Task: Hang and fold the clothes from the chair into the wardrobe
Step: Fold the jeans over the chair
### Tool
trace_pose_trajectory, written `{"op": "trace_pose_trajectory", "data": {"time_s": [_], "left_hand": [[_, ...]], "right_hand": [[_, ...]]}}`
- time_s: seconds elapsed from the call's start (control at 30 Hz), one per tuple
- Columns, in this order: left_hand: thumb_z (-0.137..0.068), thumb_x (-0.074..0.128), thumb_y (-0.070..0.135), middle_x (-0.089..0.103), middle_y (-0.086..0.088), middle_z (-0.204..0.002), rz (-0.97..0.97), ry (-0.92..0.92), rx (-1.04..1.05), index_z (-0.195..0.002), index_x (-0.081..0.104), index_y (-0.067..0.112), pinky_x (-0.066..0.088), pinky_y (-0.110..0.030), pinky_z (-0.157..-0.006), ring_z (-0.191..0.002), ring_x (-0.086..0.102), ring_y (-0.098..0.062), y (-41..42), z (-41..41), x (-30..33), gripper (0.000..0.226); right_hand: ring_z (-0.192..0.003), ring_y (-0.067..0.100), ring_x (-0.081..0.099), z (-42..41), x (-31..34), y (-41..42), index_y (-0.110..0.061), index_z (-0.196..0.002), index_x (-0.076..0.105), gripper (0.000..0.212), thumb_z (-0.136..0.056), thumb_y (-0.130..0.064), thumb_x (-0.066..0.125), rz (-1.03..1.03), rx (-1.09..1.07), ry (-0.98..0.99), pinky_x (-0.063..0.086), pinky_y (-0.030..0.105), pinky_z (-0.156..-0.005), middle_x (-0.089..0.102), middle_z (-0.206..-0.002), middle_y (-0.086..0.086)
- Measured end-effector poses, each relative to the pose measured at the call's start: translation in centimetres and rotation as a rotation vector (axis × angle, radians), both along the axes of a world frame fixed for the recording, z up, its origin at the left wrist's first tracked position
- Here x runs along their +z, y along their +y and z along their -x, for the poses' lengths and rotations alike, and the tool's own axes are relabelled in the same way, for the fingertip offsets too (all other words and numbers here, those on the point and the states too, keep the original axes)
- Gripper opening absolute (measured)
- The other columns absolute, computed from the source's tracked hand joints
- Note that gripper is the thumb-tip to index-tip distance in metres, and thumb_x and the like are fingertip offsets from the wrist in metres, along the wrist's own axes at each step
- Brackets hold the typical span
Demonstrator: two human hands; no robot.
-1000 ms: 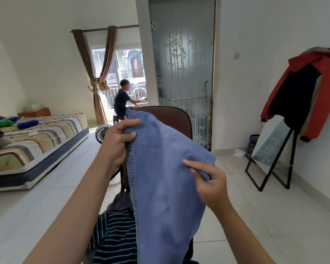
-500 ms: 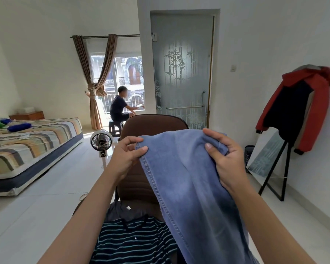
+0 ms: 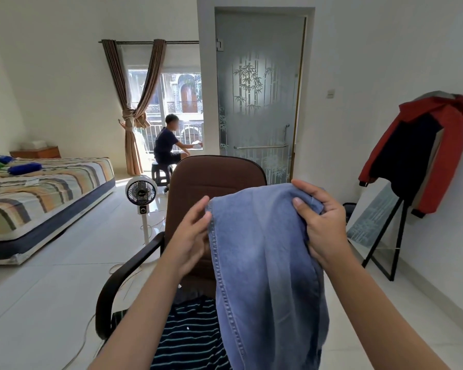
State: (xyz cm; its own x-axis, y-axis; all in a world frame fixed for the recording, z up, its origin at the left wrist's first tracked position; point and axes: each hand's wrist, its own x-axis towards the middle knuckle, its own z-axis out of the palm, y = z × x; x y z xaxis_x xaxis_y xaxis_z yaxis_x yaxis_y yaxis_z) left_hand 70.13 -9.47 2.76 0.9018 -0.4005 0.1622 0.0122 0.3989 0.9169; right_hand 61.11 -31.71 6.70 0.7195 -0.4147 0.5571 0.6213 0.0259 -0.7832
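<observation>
A pair of light blue jeans [image 3: 265,252] hangs in front of me, folded over at the top. My right hand [image 3: 318,220] grips the bunched top right corner. My left hand [image 3: 190,236] lies with its fingers fairly straight against the jeans' stitched left seam; it is blurred. Behind the jeans stands a brown office chair [image 3: 214,180] with black armrests. A dark shirt with thin light stripes [image 3: 187,337] lies on its seat, partly hidden by the jeans and my arms. No wardrobe is in view.
A striped bed [image 3: 46,193] is at the left and a white standing fan [image 3: 141,193] stands beside the chair, with cables on the floor. A person [image 3: 167,145] sits at the window. At the right, a red jacket [image 3: 422,153] hangs over a leaning mirror stand [image 3: 377,236].
My left hand has loosened from its pinch on the seam and its fingers have straightened. My right hand has moved up and closed on the top right corner. The jeans now hang lower.
</observation>
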Motion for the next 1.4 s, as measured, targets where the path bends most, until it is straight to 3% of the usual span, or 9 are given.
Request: {"op": "trace_pose_trajectory", "data": {"time_s": [0.17,0.33,0.57,0.7,0.9,1.03,1.13,1.23,1.4], "left_hand": [[-0.067,0.081,0.028,0.055,-0.006,-0.135,0.219,0.209,-0.327,-0.126,0.059,0.016,0.041,-0.050,-0.104,-0.125,0.051,-0.028,-1.5,2.2,-3.8,0.064],[-0.042,0.093,0.017,0.065,-0.005,-0.121,0.263,0.193,-0.188,-0.120,0.064,0.014,0.057,-0.032,-0.080,-0.107,0.064,-0.023,-1.8,2.5,-2.6,0.083],[-0.063,0.069,-0.009,0.056,-0.008,-0.128,0.145,-0.020,0.034,-0.100,0.074,0.020,0.056,-0.024,-0.081,-0.112,0.058,-0.024,-2.2,2.3,2.1,0.047],[-0.079,0.057,-0.011,0.068,0.000,-0.107,0.032,-0.194,0.144,-0.098,0.071,0.016,0.054,-0.019,-0.076,-0.097,0.062,-0.015,-2.6,2.5,4.9,0.036],[-0.088,0.050,-0.008,0.071,0.013,-0.098,0.011,-0.230,0.206,-0.106,0.067,0.018,0.051,-0.029,-0.091,-0.101,0.062,-0.013,-2.8,2.5,6.9,0.036],[-0.090,0.048,-0.007,0.071,0.013,-0.098,0.014,-0.268,0.171,-0.107,0.067,0.019,0.051,-0.027,-0.089,-0.096,0.064,-0.009,-3.0,2.9,7.6,0.036],[-0.090,0.048,-0.007,0.069,0.012,-0.100,-0.056,-0.311,0.176,-0.109,0.066,0.019,0.052,-0.025,-0.087,-0.093,0.064,-0.007,-2.6,2.8,8.0,0.036],[-0.090,0.048,-0.006,0.065,-0.001,-0.108,-0.136,-0.365,0.182,-0.110,0.065,0.019,0.054,-0.025,-0.081,-0.093,0.062,-0.013,-1.0,2.0,8.7,0.036],[-0.097,0.045,0.009,0.060,-0.013,-0.107,-0.450,-0.488,0.241,-0.103,0.064,0.027,0.049,-0.026,-0.060,-0.082,0.058,-0.020,1.6,1.3,9.8,0.027]], "right_hand": [[-0.111,0.013,0.062,-0.3,0.2,0.0,-0.027,-0.099,0.069,0.037,-0.088,0.006,0.058,0.019,-0.012,0.023,0.048,0.035,-0.102,0.070,-0.106,-0.011],[-0.110,0.013,0.062,-0.1,0.1,-1.2,-0.025,-0.100,0.068,0.035,-0.089,0.006,0.057,0.060,-0.017,0.047,0.049,0.029,-0.098,0.068,-0.110,-0.005],[-0.087,0.019,0.063,0.1,1.4,-5.8,-0.023,-0.096,0.065,0.025,-0.085,-0.001,0.066,0.151,0.049,0.330,0.057,0.024,-0.070,0.064,-0.100,0.008],[-0.066,0.013,0.066,-0.4,1.5,-6.6,-0.016,-0.095,0.061,0.019,-0.085,0.000,0.064,-0.019,0.085,0.377,0.055,0.022,-0.056,0.063,-0.089,0.012],[-0.101,0.021,0.066,0.3,-1.4,-4.2,-0.034,-0.128,0.048,0.067,-0.068,-0.030,0.076,-0.231,0.235,0.068,0.056,0.033,-0.083,0.061,-0.122,0.011],[-0.132,0.018,0.046,1.1,-4.6,-1.7,-0.051,-0.138,0.035,0.074,-0.078,-0.037,0.076,0.037,0.055,-0.005,0.043,0.040,-0.105,0.042,-0.148,-0.001],[-0.119,-0.005,0.053,1.0,-4.6,-0.6,-0.036,-0.122,0.056,0.049,-0.086,-0.006,0.067,0.204,-0.130,-0.047,0.044,0.015,-0.098,0.058,-0.126,-0.025],[-0.099,-0.002,0.064,0.7,-3.2,-1.5,-0.029,-0.096,0.069,0.033,-0.083,0.002,0.068,0.199,-0.210,-0.044,0.048,0.019,-0.093,0.070,-0.097,-0.027],[-0.094,0.002,0.066,-0.1,-1.3,-1.9,-0.026,-0.091,0.071,0.025,-0.081,-0.003,0.069,0.084,-0.120,-0.051,0.051,0.017,-0.085,0.072,-0.091,-0.020]]}}
